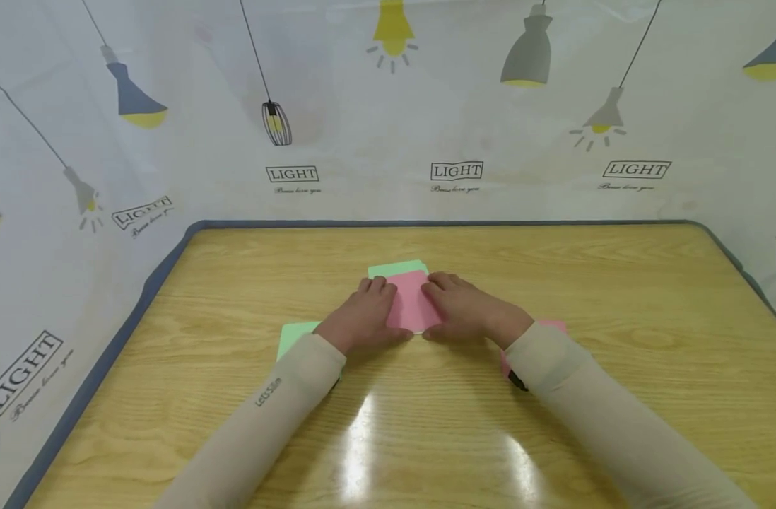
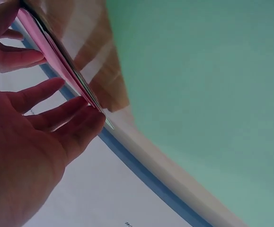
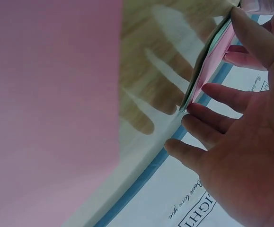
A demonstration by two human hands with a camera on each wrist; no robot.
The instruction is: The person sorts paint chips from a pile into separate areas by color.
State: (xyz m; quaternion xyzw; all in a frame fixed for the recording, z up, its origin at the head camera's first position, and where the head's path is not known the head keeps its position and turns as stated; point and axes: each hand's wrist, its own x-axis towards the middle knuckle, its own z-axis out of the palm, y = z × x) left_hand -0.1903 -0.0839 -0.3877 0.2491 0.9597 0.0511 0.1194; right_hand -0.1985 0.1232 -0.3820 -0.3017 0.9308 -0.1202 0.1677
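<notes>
A stack of pink and green paper sheets lies at the middle of the table, pink uppermost and green showing past its far edge. From the side, the left wrist view shows its thin layered edge. My left hand holds the stack's left side, fingertips along that edge and thumb at the near corner. Opposite it, my right hand holds the right side in the same way. Green paper lies partly beneath my left forearm. Pink paper shows from behind my right sleeve, mostly hidden.
The wooden table has a dark blue border at its far edge. White sheeting printed with lamps rises behind it and along both sides. Dark bits of the wrist gear show under the sleeves.
</notes>
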